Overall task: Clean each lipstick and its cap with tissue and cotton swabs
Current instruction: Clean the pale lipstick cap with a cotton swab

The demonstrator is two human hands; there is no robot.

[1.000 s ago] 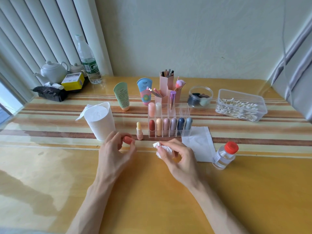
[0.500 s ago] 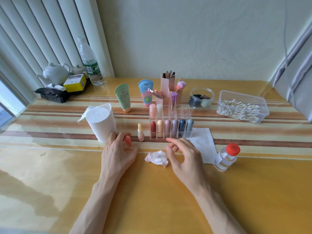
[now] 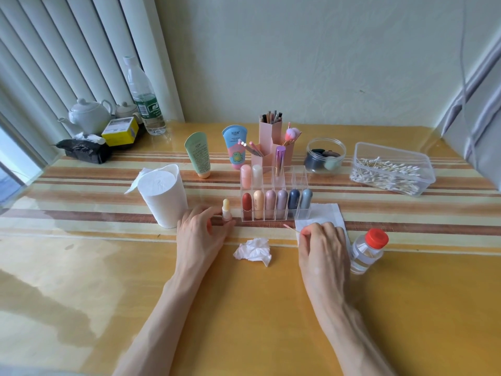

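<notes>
My left hand (image 3: 199, 234) curls round an orange lipstick cap (image 3: 209, 226), mostly hidden by the fingers. Just beyond it an uncapped pale yellow lipstick (image 3: 226, 210) stands upright on the table. My right hand (image 3: 324, 246) pinches a cotton swab (image 3: 291, 229) whose tip points left, over a flat white tissue (image 3: 329, 213). A crumpled tissue (image 3: 253, 252) lies between my hands. A clear acrylic organizer (image 3: 298, 183) holds several capped lipsticks in a row.
A white tissue roll (image 3: 162, 195) stands left of my left hand. A small clear bottle with a red cap (image 3: 368, 251) sits right of my right hand. A clear box of cotton swabs (image 3: 391, 169), a jar (image 3: 325, 154), two tubes and pink brush holders (image 3: 272, 142) stand behind.
My right hand let go of the crumpled tissue, which now lies on the table, moved right and picked up a cotton swab. My left hand stayed put with the cap.
</notes>
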